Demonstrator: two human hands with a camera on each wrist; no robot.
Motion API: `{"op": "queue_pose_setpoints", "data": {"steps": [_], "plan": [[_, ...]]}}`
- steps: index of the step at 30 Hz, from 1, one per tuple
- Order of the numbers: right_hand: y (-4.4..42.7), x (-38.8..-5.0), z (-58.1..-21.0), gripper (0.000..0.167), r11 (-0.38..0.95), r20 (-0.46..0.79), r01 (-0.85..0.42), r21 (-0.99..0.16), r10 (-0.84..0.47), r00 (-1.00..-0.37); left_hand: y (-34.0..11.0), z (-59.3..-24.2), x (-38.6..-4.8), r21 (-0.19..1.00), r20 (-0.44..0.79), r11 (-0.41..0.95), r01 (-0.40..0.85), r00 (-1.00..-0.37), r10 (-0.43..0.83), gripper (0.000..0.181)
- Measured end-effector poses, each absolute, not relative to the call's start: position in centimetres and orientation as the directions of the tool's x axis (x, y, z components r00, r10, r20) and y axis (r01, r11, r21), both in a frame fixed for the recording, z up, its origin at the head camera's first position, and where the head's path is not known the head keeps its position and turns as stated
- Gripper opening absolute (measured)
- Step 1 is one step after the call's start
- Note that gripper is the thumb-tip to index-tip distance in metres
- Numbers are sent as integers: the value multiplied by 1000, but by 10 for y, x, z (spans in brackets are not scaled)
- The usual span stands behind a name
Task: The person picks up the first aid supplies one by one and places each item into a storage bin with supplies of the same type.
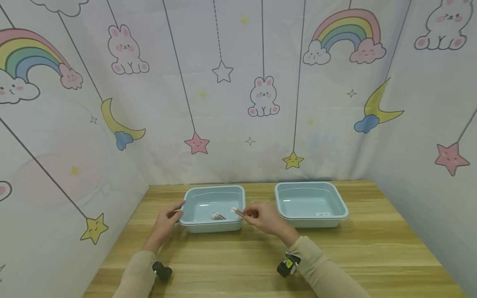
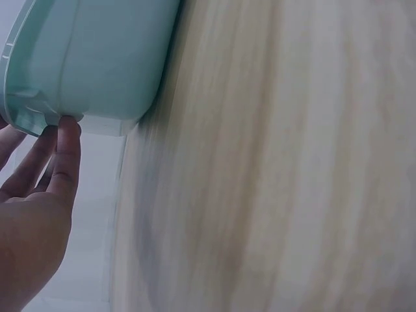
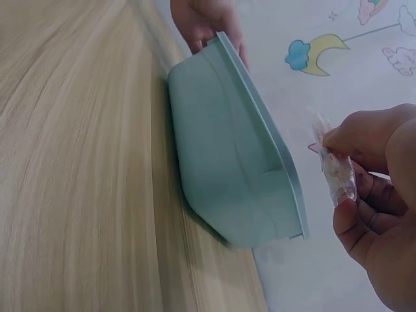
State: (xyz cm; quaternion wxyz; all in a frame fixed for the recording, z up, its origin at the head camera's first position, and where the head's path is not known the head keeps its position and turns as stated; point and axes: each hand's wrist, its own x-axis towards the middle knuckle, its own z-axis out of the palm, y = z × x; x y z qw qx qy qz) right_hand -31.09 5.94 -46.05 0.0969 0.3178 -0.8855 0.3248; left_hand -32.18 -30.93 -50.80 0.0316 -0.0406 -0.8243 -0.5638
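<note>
My right hand (image 1: pixel 265 217) pinches a small clear packet of white-tipped sticks (image 1: pixel 238 212), which look like cotton swabs, above the right rim of the left plastic basin (image 1: pixel 212 227). In the right wrist view, the packet (image 3: pixel 338 170) is between thumb and fingers, its wrapping shiny. Similar white-tipped sticks (image 1: pixel 218 216) lie on that basin's floor near the front wall. My left hand (image 1: pixel 166 223) touches the basin's left end; in the left wrist view its fairly straight fingers (image 2: pixel 65 162) meet the wall just below the rim.
A second pale blue basin (image 1: pixel 311 222) stands to the right, with a small white label inside its front wall. Both basins sit on a wood-grain table (image 1: pixel 231 265). Cloth walls (image 1: pixel 238 111) printed with cartoons surround the back and sides.
</note>
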Motion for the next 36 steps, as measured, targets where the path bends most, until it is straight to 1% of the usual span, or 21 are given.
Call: {"op": "queue_pose_setpoints", "data": {"steps": [7, 24, 36], "plan": [[54, -312, -458, 8, 606, 391, -630, -485, -494, -776, -309, -507, -321, 929, 81, 360, 84, -996, 23, 43], [45, -312, -451, 12, 624, 329, -580, -524, -480, -814, -310, -508, -320, 932, 104, 346, 109, -994, 34, 44], [36, -320, -453, 11, 568, 331, -601, -563, -511, -793, -310, -510, -322, 935, 95, 340, 95, -995, 17, 44]]}}
